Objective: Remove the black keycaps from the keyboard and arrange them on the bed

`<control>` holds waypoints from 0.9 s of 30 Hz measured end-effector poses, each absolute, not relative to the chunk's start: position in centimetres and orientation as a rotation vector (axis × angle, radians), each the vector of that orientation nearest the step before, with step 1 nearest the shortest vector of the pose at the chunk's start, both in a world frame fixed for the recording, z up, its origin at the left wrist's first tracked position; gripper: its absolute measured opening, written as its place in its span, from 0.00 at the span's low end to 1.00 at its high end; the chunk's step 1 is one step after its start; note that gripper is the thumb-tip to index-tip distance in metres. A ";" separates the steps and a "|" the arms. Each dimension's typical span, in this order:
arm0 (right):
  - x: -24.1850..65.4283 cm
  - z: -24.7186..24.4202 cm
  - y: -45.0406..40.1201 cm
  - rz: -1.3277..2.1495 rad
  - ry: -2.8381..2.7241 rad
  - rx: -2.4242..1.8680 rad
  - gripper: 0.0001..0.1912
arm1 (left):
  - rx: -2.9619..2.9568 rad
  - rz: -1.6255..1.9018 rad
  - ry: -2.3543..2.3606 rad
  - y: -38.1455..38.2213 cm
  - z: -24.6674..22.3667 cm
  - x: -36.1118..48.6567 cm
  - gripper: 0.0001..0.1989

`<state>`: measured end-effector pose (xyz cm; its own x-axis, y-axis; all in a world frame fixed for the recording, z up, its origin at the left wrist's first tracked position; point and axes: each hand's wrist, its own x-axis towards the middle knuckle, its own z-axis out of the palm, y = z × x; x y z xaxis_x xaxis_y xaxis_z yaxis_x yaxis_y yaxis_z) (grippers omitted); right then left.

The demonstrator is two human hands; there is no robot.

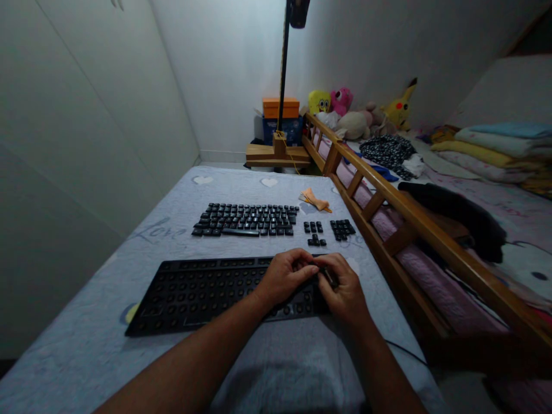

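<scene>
A black keyboard base (207,290) without keycaps lies on the cloth-covered table, its right part hidden under my hands. My left hand (288,276) is over its right half, thumb and fingers closed together. Touching it at the fingertips, my right hand (342,284) is curled over the base's right end, closed around something dark and small that I cannot make out. Behind the base, black keycaps (250,218) are laid out in keyboard rows. Smaller groups of keycaps (313,227) and number-pad keycaps (342,229) sit to their right.
An orange cloth (317,200) lies at the table's back right. A wooden bed rail (375,190) runs along the right side. Beyond the far edge stands a wooden base (278,154) with a pole. A cable (405,349) runs off at the lower right.
</scene>
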<state>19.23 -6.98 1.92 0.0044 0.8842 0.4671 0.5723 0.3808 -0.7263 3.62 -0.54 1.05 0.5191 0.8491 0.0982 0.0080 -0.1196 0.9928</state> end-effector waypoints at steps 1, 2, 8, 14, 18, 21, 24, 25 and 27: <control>19.1 1.9 -6.9 0.406 -1.698 -1.308 0.13 | 1.514 0.861 0.762 -0.5 1.0 3.6 0.11; 18.9 1.9 -6.9 0.405 -1.706 -1.315 0.13 | 1.504 0.864 0.758 -0.5 1.0 3.6 0.11; 18.5 1.9 -6.8 0.357 -1.741 -1.346 0.12 | 1.461 0.877 0.743 -0.3 0.5 3.7 0.10; 18.1 2.3 -6.5 0.239 -1.837 -1.402 0.15 | 1.417 0.898 0.722 -0.4 0.4 3.8 0.12; 18.0 3.0 -6.2 0.222 -1.867 -1.467 0.13 | 1.516 0.918 0.741 -0.5 0.7 3.6 0.12; 18.7 3.8 -5.5 0.211 -1.825 -1.509 0.11 | 1.532 0.917 0.734 -0.6 0.8 3.5 0.13; 20.9 4.5 -4.1 0.161 -1.713 -1.578 0.08 | 1.525 0.918 0.737 -0.7 0.8 3.6 0.14; 22.0 4.6 -3.5 0.146 -1.658 -1.609 0.07 | 1.538 0.917 0.746 -0.7 0.8 3.6 0.13; 24.3 4.7 -2.0 0.145 -1.566 -1.711 0.10 | 1.577 0.907 0.764 -0.7 0.8 3.6 0.12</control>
